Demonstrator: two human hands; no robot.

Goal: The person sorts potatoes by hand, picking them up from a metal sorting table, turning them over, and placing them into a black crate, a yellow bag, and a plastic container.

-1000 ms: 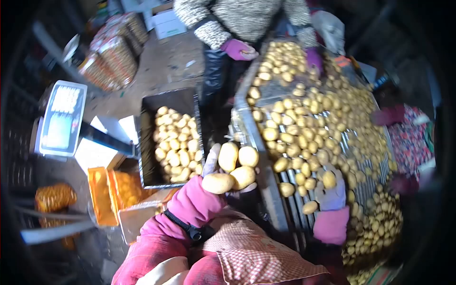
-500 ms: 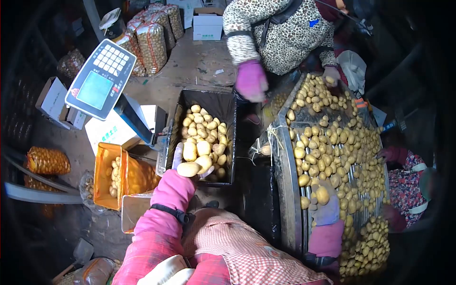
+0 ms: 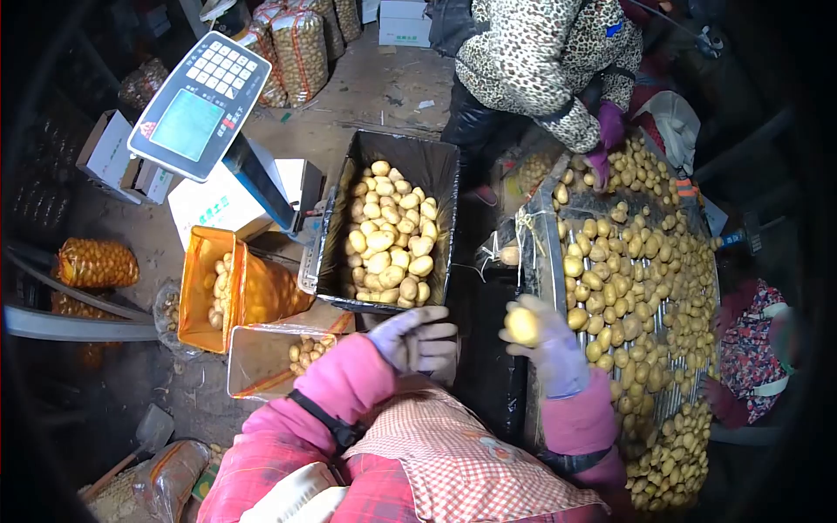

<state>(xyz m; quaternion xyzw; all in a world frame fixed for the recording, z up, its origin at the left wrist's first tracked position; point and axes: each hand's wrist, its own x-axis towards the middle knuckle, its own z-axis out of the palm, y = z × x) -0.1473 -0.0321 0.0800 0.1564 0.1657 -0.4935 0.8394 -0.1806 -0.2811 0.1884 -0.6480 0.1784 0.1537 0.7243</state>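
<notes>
My gloved left hand [image 3: 417,342] is just below the near edge of the black-lined crate [image 3: 327,261], its fingers apart and nothing seen in it. Inside the crate lies a heap of potatoes [image 3: 388,231]. My gloved right hand [image 3: 551,344] holds a single potato [image 3: 522,326] between fingers and thumb, over the left edge of the sorting table [image 3: 545,253]. Many potatoes [image 3: 623,288] are spread across that table's rollers.
A scale display [image 3: 187,122] stands left of the crate. Orange-lined [image 3: 205,327] and clear-lined [image 3: 253,362] bins sit at lower left. One co-worker [image 3: 540,61] bends over the table's far end; another's patterned sleeve [image 3: 751,336] is at right. Filled sacks [image 3: 299,52] stand behind.
My left hand has left the crate, letting go of its potatoes, and moved nearer. My right hand has lifted a potato off the table, moving left. The co-worker's hand has reached the table.
</notes>
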